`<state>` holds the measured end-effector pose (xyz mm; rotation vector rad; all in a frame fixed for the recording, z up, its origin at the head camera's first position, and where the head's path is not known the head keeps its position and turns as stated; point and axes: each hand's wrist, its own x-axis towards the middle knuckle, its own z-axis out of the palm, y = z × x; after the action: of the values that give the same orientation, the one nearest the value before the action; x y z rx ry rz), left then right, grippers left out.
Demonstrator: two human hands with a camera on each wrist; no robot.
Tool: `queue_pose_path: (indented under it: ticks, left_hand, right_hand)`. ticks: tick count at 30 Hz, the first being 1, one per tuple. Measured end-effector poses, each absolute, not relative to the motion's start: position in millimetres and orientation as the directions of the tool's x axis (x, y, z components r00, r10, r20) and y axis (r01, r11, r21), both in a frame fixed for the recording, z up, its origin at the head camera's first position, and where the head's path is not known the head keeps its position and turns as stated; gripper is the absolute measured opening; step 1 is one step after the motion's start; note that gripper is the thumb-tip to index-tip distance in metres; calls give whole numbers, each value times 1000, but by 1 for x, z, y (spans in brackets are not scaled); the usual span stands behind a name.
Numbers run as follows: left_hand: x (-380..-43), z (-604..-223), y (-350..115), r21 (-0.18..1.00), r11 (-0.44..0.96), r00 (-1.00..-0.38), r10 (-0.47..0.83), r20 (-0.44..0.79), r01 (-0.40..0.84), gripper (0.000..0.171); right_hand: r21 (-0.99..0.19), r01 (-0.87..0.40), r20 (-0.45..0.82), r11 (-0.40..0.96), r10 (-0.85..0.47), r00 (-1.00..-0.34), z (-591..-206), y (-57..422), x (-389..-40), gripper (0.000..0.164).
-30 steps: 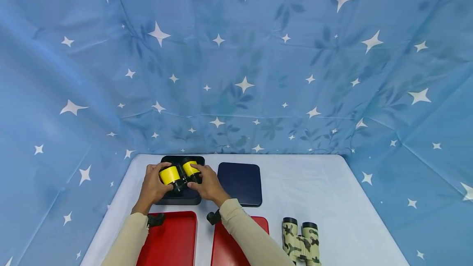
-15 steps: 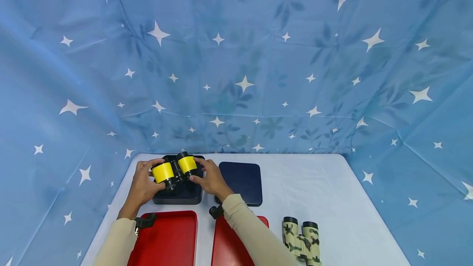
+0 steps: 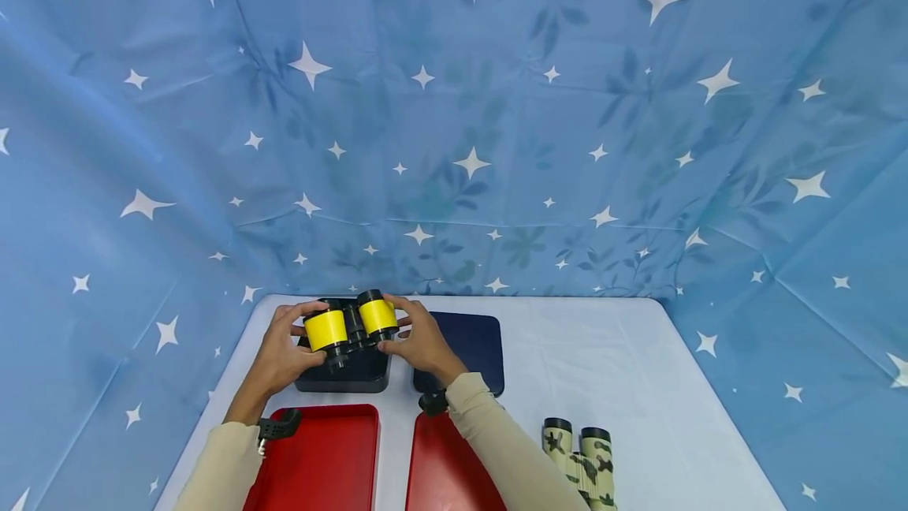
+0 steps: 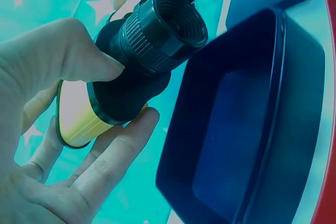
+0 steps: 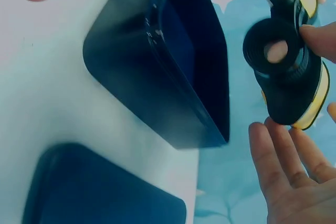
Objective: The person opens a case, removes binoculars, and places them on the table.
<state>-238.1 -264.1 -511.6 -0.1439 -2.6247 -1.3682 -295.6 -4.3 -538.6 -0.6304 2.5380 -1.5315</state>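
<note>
A pair of yellow and black binoculars point(image 3: 328, 329) is held up above a dark open box point(image 3: 319, 386) at the back left of the table. My left hand point(image 3: 279, 349) grips its left barrel, with the thumb point(image 4: 97, 64) on the black body by the eyepiece and the fingers around the far side. My right hand point(image 3: 426, 347) holds the other barrel between thumb and fingers. In the right wrist view several fingertips point(image 5: 260, 135) lie just below the barrel. The left wrist view shows the inside of the box point(image 4: 231, 140) with nothing in it.
A dark blue flat lid point(image 3: 468, 345) lies right of the box. Nearer the front are a red tray point(image 3: 333, 456) and a flat red piece point(image 3: 454, 468), partly under my right arm. Camouflage binoculars point(image 3: 599, 460) lie at front right. A blue starred curtain point(image 3: 454, 117) surrounds the table.
Both hands have lifted the yellow binoculars from the dark box. They first moved left and up, then shifted back right, above the box. The other things have stayed put.
</note>
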Motion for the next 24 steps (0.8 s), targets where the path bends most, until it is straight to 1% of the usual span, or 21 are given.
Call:
queue_pose_path:
  ticks: [3, 8, 15, 20, 24]
  left_hand:
    - [-237, -508, -259, 819, 546, -980, 30, 194, 179, 76]
    - [-238, -503, -249, 845, 498, -981, 74, 181, 194, 75]
    - [-240, -502, -232, 861, 465, -978, 124, 170, 209, 73]
    - [-243, -504, -218, 863, 459, -976, 150, 157, 210, 72]
    - [-246, -506, -208, 864, 458, -974, 169, 148, 211, 71]
  right_hand:
    - [-870, -314, 147, 381, -407, -902, -535, 8, -297, 84]
    - [-887, -318, 167, 336, -409, -897, -530, 28, -297, 75]
    - [-916, -283, 144, 286, -422, -895, -526, 51, -293, 68]
    - [-936, -240, 119, 256, -413, -903, -523, 65, -289, 67]
    - [-942, -214, 96, 258, -404, -910, -521, 77, -286, 67]
